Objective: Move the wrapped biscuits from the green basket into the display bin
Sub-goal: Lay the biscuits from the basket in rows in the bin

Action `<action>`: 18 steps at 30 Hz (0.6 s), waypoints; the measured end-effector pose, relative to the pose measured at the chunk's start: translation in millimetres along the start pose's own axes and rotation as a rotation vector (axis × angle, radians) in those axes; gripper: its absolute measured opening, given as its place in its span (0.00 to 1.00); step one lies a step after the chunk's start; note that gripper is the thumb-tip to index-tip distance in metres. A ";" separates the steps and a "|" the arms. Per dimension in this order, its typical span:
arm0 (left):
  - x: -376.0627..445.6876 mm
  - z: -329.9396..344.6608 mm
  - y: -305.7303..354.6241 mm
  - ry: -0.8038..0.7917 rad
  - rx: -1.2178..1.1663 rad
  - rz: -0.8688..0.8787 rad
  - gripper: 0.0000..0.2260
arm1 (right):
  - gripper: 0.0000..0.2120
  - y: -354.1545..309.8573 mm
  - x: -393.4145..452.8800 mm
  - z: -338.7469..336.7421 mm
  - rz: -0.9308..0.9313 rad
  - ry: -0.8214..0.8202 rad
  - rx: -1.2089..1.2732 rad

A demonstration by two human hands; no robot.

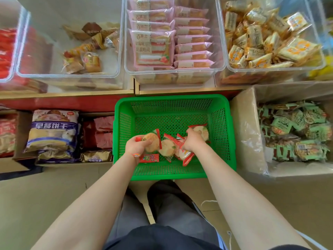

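A green mesh basket (173, 101) stands on the floor in front of me, below the shelf. On its bottom lie several round biscuits in clear wrappers with red ends (167, 147). My left hand (136, 144) grips one wrapped biscuit (152, 141) at the basket's left side. My right hand (193, 141) reaches in at the right, its fingers curled round another wrapped biscuit (202, 131). Above, on the shelf, a clear display bin (72, 74) at the left holds a few wrapped snacks.
Two more clear bins hold pink cake packs (155, 49) and yellow packets (266, 40). A cardboard box of green packets (297, 130) stands right of the basket. Bagged biscuits (52, 130) and red packs (103, 134) sit on the left. My legs are below the basket.
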State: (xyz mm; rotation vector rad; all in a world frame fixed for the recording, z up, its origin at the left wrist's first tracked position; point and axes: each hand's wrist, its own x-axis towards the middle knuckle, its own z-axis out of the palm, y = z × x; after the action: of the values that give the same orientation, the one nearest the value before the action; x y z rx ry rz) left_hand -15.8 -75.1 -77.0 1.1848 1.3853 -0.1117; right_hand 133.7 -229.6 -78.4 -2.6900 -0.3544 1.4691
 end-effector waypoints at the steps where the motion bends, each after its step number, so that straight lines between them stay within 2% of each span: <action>1: -0.2 -2.7 0.3 -0.011 -0.008 0.005 0.12 | 0.35 -1.2 -0.9 -3.4 0.007 0.053 0.009; 4: -4.6 -8.1 5.8 -0.086 -0.037 0.000 0.14 | 0.29 -4.6 -5.9 -16.0 -0.041 0.176 0.154; 6: -10.2 -9.8 11.6 -0.131 -0.115 -0.031 0.15 | 0.32 -8.0 -11.0 -25.8 -0.080 0.208 0.378; 8: -13.4 -11.2 15.3 -0.152 -0.184 -0.057 0.15 | 0.38 -13.1 -19.2 -32.9 -0.093 0.190 0.718; 10: -18.1 -13.6 19.6 -0.168 -0.217 -0.055 0.16 | 0.36 -18.1 -28.2 -37.6 -0.102 0.081 0.996; 12: -22.9 -17.3 24.3 -0.225 -0.272 -0.055 0.18 | 0.24 -21.9 -38.9 -41.6 -0.148 -0.098 1.152; 14: -30.7 -21.5 31.5 -0.376 -0.367 -0.078 0.17 | 0.16 -23.4 -47.6 -43.4 -0.202 -0.256 1.225; 16: -38.9 -25.6 37.2 -0.505 -0.491 -0.150 0.14 | 0.15 -24.4 -49.6 -39.8 -0.255 -0.377 1.307; 18: -43.1 -27.2 40.2 -0.555 -0.540 -0.240 0.13 | 0.15 -28.7 -54.8 -37.2 -0.274 -0.468 1.389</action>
State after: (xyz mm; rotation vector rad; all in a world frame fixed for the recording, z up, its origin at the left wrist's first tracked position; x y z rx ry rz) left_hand -19.1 -61.7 -13.5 0.4797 0.9665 -0.2034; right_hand 131.3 -211.9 -8.4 -1.1726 0.2354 1.3976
